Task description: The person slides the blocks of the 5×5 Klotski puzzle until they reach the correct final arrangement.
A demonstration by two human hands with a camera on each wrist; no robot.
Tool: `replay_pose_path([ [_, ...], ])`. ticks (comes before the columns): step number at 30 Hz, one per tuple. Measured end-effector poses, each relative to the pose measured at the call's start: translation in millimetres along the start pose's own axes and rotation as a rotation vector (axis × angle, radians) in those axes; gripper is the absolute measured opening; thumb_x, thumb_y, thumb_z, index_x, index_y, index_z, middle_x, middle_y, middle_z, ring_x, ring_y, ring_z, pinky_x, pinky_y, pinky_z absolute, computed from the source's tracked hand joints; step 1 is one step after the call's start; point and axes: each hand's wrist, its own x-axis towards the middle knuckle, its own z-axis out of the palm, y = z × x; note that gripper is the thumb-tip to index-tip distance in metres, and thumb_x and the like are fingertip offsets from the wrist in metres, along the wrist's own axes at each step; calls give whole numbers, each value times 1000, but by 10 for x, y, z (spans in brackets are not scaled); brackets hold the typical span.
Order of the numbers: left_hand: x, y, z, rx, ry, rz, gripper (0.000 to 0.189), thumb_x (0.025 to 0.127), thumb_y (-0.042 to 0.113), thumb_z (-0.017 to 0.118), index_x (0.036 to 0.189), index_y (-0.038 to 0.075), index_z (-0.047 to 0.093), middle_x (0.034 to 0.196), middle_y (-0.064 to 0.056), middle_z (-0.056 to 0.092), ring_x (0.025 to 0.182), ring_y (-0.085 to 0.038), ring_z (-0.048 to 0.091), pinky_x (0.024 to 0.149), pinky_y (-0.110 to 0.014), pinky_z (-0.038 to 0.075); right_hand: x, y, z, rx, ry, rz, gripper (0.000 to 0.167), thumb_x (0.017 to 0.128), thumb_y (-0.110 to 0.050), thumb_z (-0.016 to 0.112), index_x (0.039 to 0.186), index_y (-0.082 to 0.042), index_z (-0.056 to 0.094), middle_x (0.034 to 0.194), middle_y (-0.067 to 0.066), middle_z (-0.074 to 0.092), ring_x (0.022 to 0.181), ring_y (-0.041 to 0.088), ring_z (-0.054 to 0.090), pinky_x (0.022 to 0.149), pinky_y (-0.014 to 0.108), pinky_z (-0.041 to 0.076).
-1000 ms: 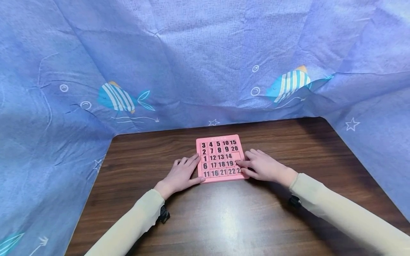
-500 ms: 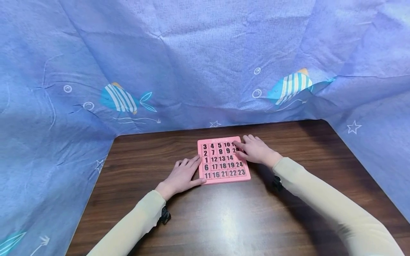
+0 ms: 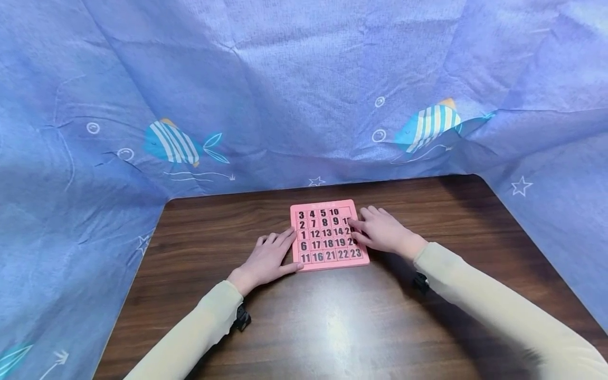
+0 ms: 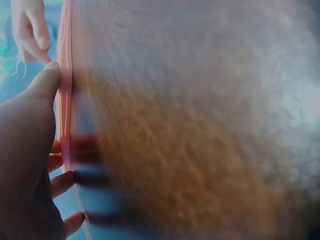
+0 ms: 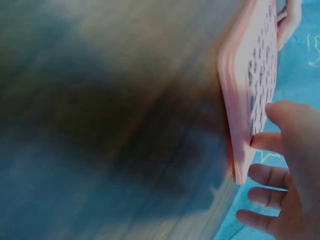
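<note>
A pink sliding number puzzle point(image 3: 328, 245) with black-numbered tiles lies flat on the table. Its top right slot shows bare pink with no tile. My left hand point(image 3: 268, 259) rests against the puzzle's left side, thumb at the near left corner and fingers extended along the edge; the left wrist view shows this thumb point(image 4: 47, 80) on the pink rim. From the right, my right hand point(image 3: 383, 232) reaches over the rim, thumb and index finger touching the right-column tiles and partly hiding 15 and 20. Its other fingers point(image 5: 267, 197) extend beyond the rim in the right wrist view.
The dark wood-grain table point(image 3: 304, 327) has rounded far corners. Behind it and at both sides hangs a blue cloth point(image 3: 304, 95) printed with striped fish and stars. Both wrists carry a black strap device point(image 3: 243, 317).
My right hand moved from the lower right tiles up to the top right, then slightly back toward me. Tiles 15 and 20 slid down one row. The left hand stayed in place.
</note>
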Motion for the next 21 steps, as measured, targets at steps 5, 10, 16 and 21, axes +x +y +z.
replay_pose_path([
  [5, 7, 2, -17, 4, -14, -5, 89, 100, 64, 57, 165, 9, 30, 171, -9, 28, 144, -32, 41, 109, -55, 33, 207, 10, 4, 18, -7, 47, 44, 101, -36, 66, 139, -13, 69, 95, 10, 53, 88, 30, 49, 76, 46, 42],
  [10, 41, 27, -29, -16, -32, 11, 90, 100, 64, 56, 165, 9, 30, 171, -10, 28, 144, -31, 41, 108, -54, 34, 313, 21, 72, 22, -72, 73, 47, 103, -38, 63, 146, -17, 64, 99, 12, 52, 92, 32, 49, 84, 50, 43],
  [16, 41, 14, -25, 4, -43, 1, 90, 100, 65, 55, 166, 10, 29, 172, -8, 26, 144, -30, 40, 109, -53, 33, 232, 102, 85, 14, -62, 101, 46, 102, -38, 65, 145, -18, 65, 97, 13, 53, 93, 34, 51, 84, 51, 44],
  [21, 9, -7, -32, 10, -40, -7, 90, 100, 65, 55, 166, 10, 28, 172, -8, 25, 145, -31, 39, 109, -54, 33, 173, 162, 47, -8, -56, 107, 44, 102, -35, 65, 143, -17, 67, 94, 15, 54, 91, 35, 51, 81, 51, 45],
])
